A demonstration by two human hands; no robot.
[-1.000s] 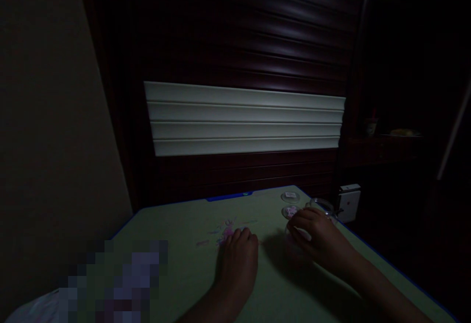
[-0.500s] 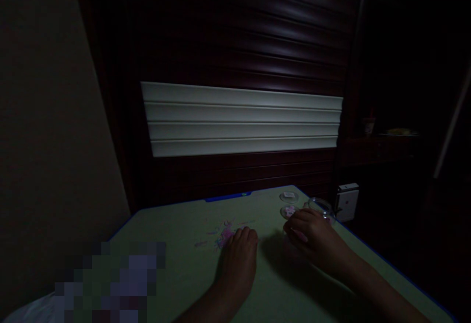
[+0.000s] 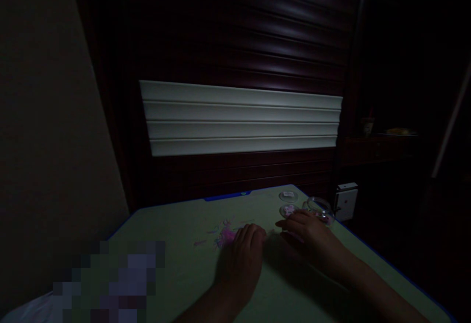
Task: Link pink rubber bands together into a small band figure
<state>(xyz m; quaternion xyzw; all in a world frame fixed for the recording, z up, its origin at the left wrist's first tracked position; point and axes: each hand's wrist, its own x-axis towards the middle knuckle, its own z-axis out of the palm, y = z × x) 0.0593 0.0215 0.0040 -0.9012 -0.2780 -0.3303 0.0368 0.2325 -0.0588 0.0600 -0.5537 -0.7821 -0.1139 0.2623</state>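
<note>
On the pale green table [image 3: 176,235], my left hand [image 3: 247,252] rests with its fingers curled down, beside a patch of pink marks [image 3: 226,236]. What is under its fingertips is hidden. My right hand [image 3: 307,237] is bent over the table further right, its fingertips partly apart. Something pink shows dimly beneath it, too dark to make out. Just behind my right hand lies a small clear dish [image 3: 288,210] with pink pieces. Another clear lid or dish [image 3: 288,196] with a white label is farther back, and a clear round jar [image 3: 319,205] stands to the right.
A blurred, pixelated area covers the table's left front. A slatted dark wall with a white panel [image 3: 243,119] rises behind the table. To the right are a shelf with a cup [image 3: 367,126] and a plate [image 3: 401,131], and a white box [image 3: 346,203] below.
My left hand has shifted slightly right and away from me. My right hand has moved a little left, and more of the jar shows.
</note>
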